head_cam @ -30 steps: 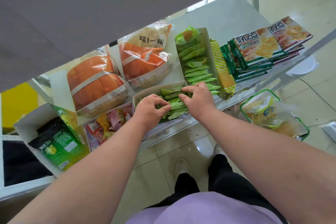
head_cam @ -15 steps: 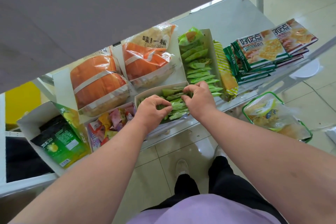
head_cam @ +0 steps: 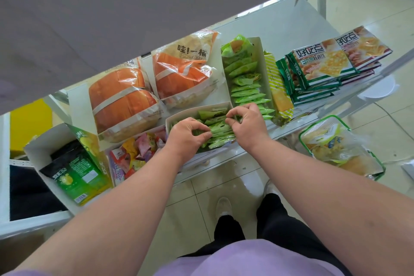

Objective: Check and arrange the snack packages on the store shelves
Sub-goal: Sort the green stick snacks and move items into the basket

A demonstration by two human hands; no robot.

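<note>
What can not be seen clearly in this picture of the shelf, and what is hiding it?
- Head view: the back of the shelf is hidden by the grey board above it.
- Green packets in the front box: the left hand and right hand cover many, so their count is unclear.
- Small print on the cracker packs is too small to read.
- Black and green bag: its box wall hides its upper part.
</note>
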